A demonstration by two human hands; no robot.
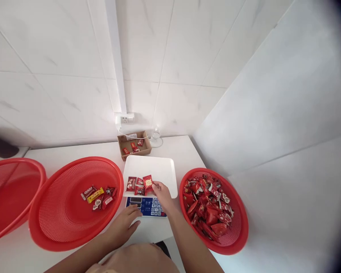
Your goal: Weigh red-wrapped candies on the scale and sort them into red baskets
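My right hand [162, 193] is over the front right of a white scale tray [150, 165], its fingers pinching the edge of a red snack packet [148, 181] with a pale picture on it. Several small red packets [131, 183] lie beside it at the tray's front left. My left hand [126, 223] rests by the lower left corner of the scale's blue keypad panel [146, 207], fingers stretched out and holding nothing. Part of the panel's display stays visible above those fingers.
Left of the scale, a red mesh basket [52, 182] holds several wrapped snacks, one yellow. Another red basket [19, 163] stands farther left. On the right, a red basket [242, 235] is heaped with red packets. Behind are a cardboard box [136, 153], a glass object [156, 135] and a wall socket [125, 119].
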